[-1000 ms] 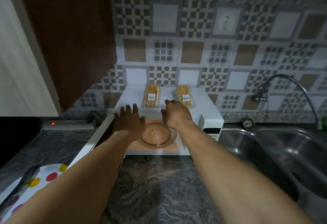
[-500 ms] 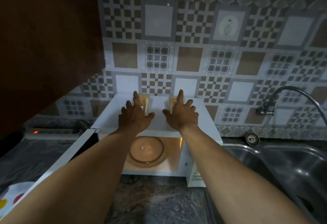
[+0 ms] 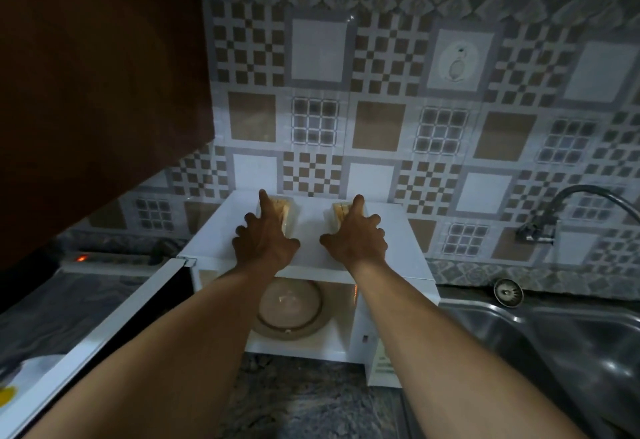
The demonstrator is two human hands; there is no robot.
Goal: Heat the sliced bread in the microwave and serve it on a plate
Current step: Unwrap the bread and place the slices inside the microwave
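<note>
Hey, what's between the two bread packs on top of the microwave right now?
Only bare white microwave top lies between the left bread pack and the right bread pack, as seen in the head view.

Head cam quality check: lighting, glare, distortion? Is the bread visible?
Head view: dim overall, cabinet nearly black; the lit microwave cavity is the brightest patch, with glare spots on the turntable; highlights on the sink; wide-angle distortion bows the wall tile lines; slightly soft, no strong motion blur; left hand and right hand cover most of both bread packs.
</note>
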